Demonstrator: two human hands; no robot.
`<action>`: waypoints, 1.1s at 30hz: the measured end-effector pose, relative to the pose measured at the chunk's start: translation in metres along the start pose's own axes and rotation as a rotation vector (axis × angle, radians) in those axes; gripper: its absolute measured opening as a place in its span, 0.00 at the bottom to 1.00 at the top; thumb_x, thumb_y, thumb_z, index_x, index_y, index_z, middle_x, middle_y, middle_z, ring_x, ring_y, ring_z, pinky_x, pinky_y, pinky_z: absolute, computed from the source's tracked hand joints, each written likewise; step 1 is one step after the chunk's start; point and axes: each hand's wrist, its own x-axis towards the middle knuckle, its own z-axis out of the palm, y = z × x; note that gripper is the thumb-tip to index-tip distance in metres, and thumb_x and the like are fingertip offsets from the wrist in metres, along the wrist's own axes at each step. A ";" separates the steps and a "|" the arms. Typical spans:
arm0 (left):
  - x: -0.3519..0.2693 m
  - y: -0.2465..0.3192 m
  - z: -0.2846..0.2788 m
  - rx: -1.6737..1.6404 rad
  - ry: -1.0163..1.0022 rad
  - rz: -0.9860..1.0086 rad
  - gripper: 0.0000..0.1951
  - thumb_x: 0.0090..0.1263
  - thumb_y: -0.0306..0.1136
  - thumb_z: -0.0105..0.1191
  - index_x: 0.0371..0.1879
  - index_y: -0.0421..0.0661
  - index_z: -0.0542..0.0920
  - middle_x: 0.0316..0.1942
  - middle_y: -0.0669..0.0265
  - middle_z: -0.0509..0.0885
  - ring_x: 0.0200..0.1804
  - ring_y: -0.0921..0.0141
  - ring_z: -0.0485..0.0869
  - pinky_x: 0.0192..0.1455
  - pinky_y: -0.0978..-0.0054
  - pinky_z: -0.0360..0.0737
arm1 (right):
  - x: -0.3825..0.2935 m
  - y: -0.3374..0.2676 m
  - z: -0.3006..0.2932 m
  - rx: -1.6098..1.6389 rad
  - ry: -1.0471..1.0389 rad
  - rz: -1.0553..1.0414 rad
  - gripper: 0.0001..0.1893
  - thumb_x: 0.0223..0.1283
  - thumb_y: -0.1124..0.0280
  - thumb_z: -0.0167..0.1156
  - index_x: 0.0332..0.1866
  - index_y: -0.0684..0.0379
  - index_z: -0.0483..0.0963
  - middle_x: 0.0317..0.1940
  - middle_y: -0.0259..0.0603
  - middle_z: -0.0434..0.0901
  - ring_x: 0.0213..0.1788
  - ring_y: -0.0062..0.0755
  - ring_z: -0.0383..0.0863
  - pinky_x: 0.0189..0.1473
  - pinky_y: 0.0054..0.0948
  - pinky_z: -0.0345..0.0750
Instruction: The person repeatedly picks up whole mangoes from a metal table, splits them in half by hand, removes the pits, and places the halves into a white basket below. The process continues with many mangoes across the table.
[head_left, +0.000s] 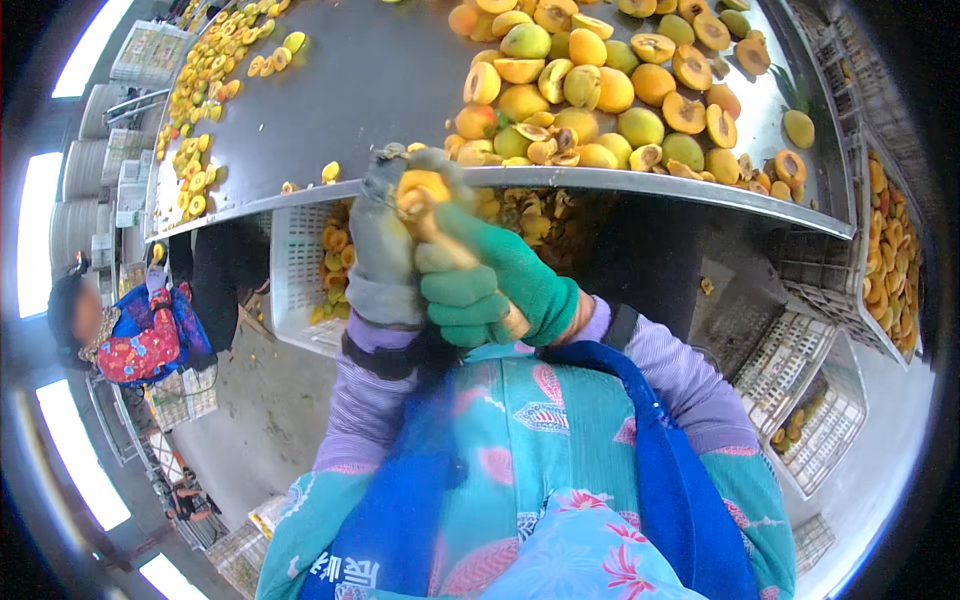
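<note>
My left hand (386, 247), in a grey glove, holds a yellow stone-fruit half (425, 182), probably peach, with its cut side toward me. My right hand (487, 281), in a green glove, is closed around the tan handle of a hand tool (444, 238). The tool's working end meets the fruit, but blur hides its shape. Both hands are close together in front of the metal table's raised front edge (600, 178). Just beyond them lies a heap of halved and whole stone fruit (577, 90), some with brown centres.
More halves (225, 60) lie along the table's left side. Under the table are a white plastic crate (296, 262) of fruit and a pile of scraps (536, 217). Crates of halves (892, 262) and white crates (814, 420) stand at right. Another person (142, 337) works at left.
</note>
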 end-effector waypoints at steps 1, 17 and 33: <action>0.001 0.002 -0.005 -0.012 0.002 -0.046 0.14 0.70 0.42 0.50 0.39 0.43 0.78 0.31 0.57 0.83 0.29 0.64 0.82 0.31 0.72 0.81 | 0.005 0.001 0.003 -0.007 0.028 0.010 0.20 0.71 0.44 0.42 0.31 0.47 0.69 0.14 0.19 0.59 0.13 0.15 0.57 0.18 0.20 0.57; 0.158 0.014 0.008 1.709 -0.587 0.601 0.29 0.52 0.38 0.62 0.56 0.46 0.74 0.49 0.55 0.80 0.51 0.58 0.80 0.54 0.64 0.76 | -0.043 -0.035 0.004 -0.359 0.686 -0.406 0.21 0.68 0.42 0.46 0.32 0.49 0.69 0.14 0.27 0.67 0.13 0.21 0.65 0.15 0.21 0.64; 0.046 -0.009 0.009 0.606 -0.263 0.112 0.16 0.67 0.30 0.57 0.52 0.40 0.75 0.46 0.66 0.81 0.47 0.74 0.80 0.50 0.76 0.78 | -0.001 -0.088 0.012 -2.022 1.078 -1.140 0.15 0.70 0.62 0.49 0.40 0.67 0.71 0.25 0.55 0.74 0.29 0.51 0.76 0.31 0.42 0.72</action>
